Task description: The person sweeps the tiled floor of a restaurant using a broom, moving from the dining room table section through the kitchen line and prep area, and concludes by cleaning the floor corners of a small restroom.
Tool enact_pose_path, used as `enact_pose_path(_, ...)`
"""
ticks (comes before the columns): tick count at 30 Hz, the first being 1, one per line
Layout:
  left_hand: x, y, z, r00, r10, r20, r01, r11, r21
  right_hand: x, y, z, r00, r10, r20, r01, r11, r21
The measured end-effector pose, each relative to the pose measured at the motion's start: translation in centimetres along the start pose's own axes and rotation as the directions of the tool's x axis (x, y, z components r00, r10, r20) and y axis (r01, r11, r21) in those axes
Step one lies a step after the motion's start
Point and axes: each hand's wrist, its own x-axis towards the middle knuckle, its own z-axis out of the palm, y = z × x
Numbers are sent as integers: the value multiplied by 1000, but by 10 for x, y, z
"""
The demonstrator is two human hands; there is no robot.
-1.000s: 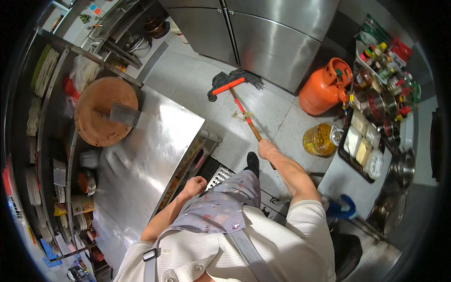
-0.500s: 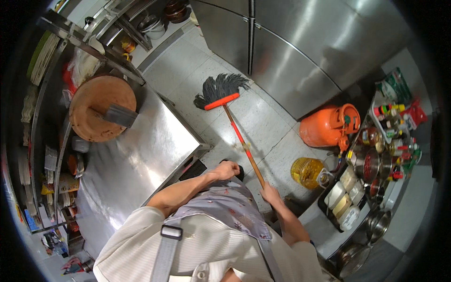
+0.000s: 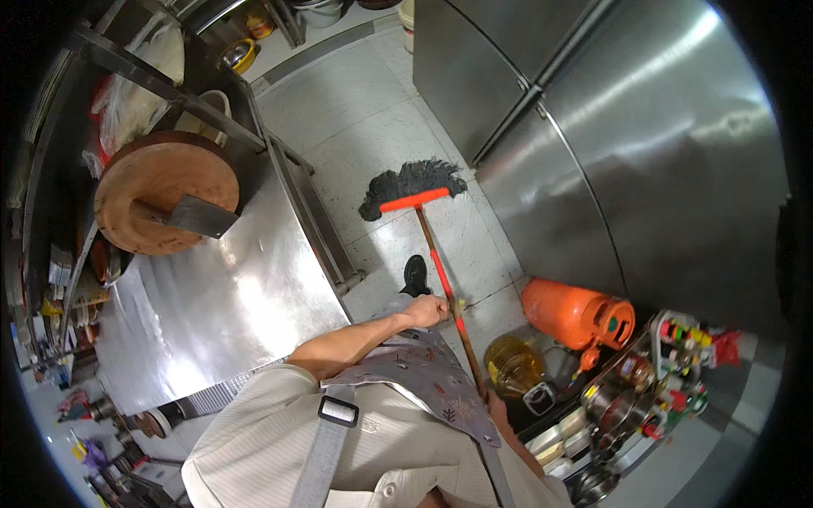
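Observation:
A mop lies across the floor ahead, with dark grey strands [image 3: 415, 179] spread from an orange-red head and a brown-and-red handle [image 3: 439, 269] running back toward me. My right hand [image 3: 496, 410] is closed round the upper end of the handle, partly hidden beside the apron. My left hand [image 3: 428, 311] is closed at the red middle section of the handle, beside a small yellowish patch; how its fingers sit there is hard to make out. One black shoe [image 3: 415, 275] shows just beyond my left hand.
A steel table [image 3: 229, 305] on my left bears a round chopping block [image 3: 152, 182] with a cleaver [image 3: 203, 216]. Steel cabinets [image 3: 584, 195] stand at the far right. Nearer on the right are an orange gas cylinder [image 3: 559, 313], an oil jug [image 3: 512, 366] and several pots.
My left hand has moved right from near my apron to the mop handle. The view has shifted; the mop strands have swung and fanned out. A shoe has come into sight.

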Motion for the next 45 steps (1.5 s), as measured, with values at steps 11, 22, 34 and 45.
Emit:
enact_pose_path(11, 20, 21, -89, 931, -137, -338, 98, 986, -131, 293, -255, -197, 849, -529, -16, 477, 777, -412)
enact_pose_path(22, 11, 29, -54, 829, -308, -467, 198, 942, -269, 271, -247, -174, 858, -483, 176, 514, 804, -299)
enact_pose_path(34, 93, 69, 2, 926, -263, -270, 246, 965, -95, 118, 26, -255, 961, -154, 229, 205, 954, -219)
enact_pose_path(45, 134, 61, -68, 943, -136, -304, 118, 990, -78, 180, -47, -263, 962, -265, 62, 272, 942, -198)
